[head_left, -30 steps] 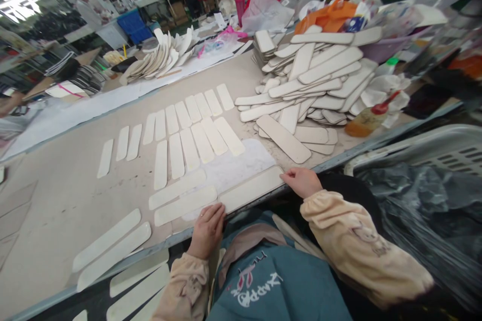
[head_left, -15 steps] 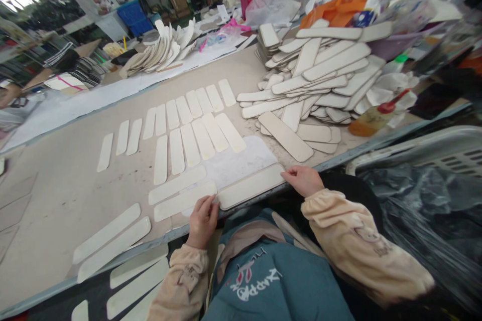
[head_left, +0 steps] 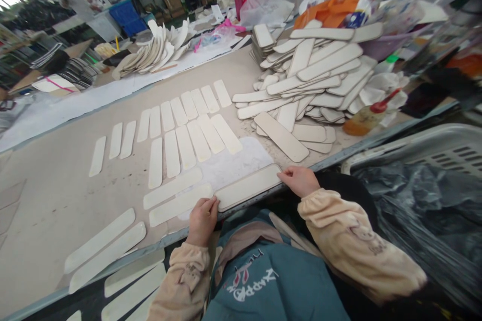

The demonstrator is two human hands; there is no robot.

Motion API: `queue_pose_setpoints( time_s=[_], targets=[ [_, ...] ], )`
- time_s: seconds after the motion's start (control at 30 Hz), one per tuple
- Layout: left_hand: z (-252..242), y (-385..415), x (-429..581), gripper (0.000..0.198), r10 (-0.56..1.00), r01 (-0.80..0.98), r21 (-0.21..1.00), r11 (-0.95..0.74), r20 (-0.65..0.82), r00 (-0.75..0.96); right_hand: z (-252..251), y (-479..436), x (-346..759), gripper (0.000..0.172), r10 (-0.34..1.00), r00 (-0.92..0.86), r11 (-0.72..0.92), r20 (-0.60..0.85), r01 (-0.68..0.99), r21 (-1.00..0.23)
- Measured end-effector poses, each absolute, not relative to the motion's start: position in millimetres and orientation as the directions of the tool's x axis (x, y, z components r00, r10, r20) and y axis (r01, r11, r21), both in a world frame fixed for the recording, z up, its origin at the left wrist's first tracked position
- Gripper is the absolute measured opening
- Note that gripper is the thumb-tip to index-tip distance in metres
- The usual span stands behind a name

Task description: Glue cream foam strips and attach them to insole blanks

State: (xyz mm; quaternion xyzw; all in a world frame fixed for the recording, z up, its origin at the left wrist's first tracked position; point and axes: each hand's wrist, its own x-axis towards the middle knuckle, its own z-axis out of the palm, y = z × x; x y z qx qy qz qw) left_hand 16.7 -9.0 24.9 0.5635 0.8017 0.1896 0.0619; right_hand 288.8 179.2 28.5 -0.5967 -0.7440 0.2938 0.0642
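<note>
A long off-white strip with rounded corners and a dark edge [head_left: 248, 186] lies along the table's front edge. My left hand [head_left: 203, 218] pinches its left end, fingers pressed together. At the opposite end, my right hand [head_left: 300, 179] grips the corner between thumb and fingers. Left of my left hand lie two plain cream strips [head_left: 181, 204], the nearer one close to my fingers. Beyond the held strip, a white paper sheet [head_left: 248, 158] is partly covered by a row of shorter cream strips [head_left: 198, 140].
A tall heap of dark-edged strips [head_left: 320, 70] fills the table's right side. Beside it stands a bottle of amber liquid with a red nozzle [head_left: 367, 113]. A pale plastic basket [head_left: 444, 145] holding dark plastic sits at the right. More strips [head_left: 131, 286] lie below the table edge.
Both hands keep their hold on the strip, which stays in nearly the same place at the table edge. The whole view has shifted slightly as the head moved.
</note>
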Motion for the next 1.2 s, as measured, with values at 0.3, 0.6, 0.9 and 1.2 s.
queue_pose_setpoints(
  time_s=[0.3, 0.6, 0.9, 1.2],
  targets=[
    [21, -12, 14, 0.034, 0.918, 0.877, 0.396, 0.273, 0.166, -0.361, 35, 178, 287, 0.023, 0.923, -0.273, 0.097, -0.27, 0.846, -0.524],
    [17, -12, 14, 0.034, 0.918, 0.881, 0.381, 0.28, 0.162, -0.362, 38, 178, 286, 0.025, 0.929, -0.262, 0.1, -0.262, 0.857, -0.505],
    [20, -12, 17, 0.031, 0.91, 0.879, 0.376, 0.295, 0.171, -0.378, 37, 176, 285, 0.027, 0.936, -0.25, 0.111, -0.247, 0.877, -0.468],
    [11, -14, 16, 0.029, 0.89, 0.883, 0.386, 0.268, 0.251, -0.38, 38, 175, 283, 0.025, 0.935, -0.244, 0.109, -0.257, 0.889, -0.444]
  ],
)
